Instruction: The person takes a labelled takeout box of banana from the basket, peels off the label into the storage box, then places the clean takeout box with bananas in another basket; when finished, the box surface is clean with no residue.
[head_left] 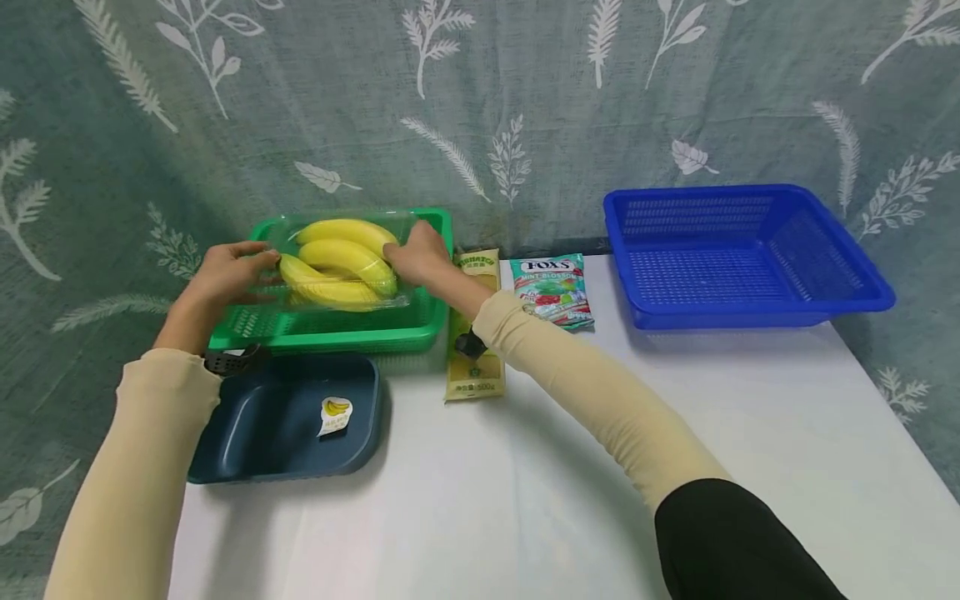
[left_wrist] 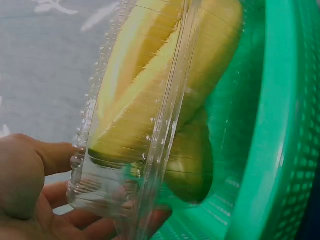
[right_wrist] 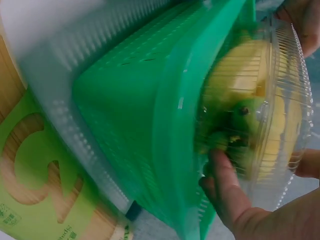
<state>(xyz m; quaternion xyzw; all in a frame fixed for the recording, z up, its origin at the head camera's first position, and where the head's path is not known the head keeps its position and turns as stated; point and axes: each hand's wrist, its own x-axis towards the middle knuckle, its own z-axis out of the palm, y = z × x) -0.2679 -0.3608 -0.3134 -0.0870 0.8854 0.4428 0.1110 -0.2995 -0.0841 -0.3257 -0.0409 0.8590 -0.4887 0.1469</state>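
Observation:
A clear plastic clamshell box (head_left: pixel 403 295) with several yellow bananas (head_left: pixel 348 257) inside is held over the green basket (head_left: pixel 375 340). My left hand (head_left: pixel 227 273) grips its left end, with the thumb on one side and the fingers on the other in the left wrist view. At the right end, my right hand (head_left: pixel 422 254) pinches the box between thumb and fingers. In the right wrist view, greenish banana ends (right_wrist: pixel 246 111) show through the plastic near the right fingertips. The box overlaps the basket's rim.
In front of the basket stands a dark blue tub (head_left: pixel 285 429) with a banana-picture label (head_left: pixel 334 415). A yellow 500g packet (head_left: pixel 477 385) lies right of the basket, partly behind the right wrist. Beyond are a FOX'S candy bag (head_left: pixel 551 287) and a blue basket (head_left: pixel 750 317).

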